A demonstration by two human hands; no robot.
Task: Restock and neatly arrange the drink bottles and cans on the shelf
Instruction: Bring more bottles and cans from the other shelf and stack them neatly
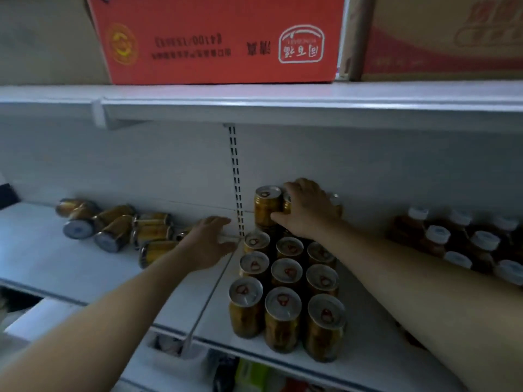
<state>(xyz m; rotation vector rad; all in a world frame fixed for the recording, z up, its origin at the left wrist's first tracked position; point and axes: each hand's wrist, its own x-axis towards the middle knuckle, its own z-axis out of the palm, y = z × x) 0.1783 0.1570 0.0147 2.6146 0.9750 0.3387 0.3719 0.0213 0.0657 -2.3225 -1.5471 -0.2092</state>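
Now my right hand [307, 206] clasps upright stacked can [286, 203]; left hand [210, 243] open, empty, nearer toppled cans [135, 230] lying leftward.

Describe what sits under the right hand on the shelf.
The right hand covers a stacked can, beside another raised can. Upright cans stand below; the covered can's top is hidden.

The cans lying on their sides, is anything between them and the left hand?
Nothing visible. The left hand hovers open right beside the tipped cans, with only bare shelf between them.
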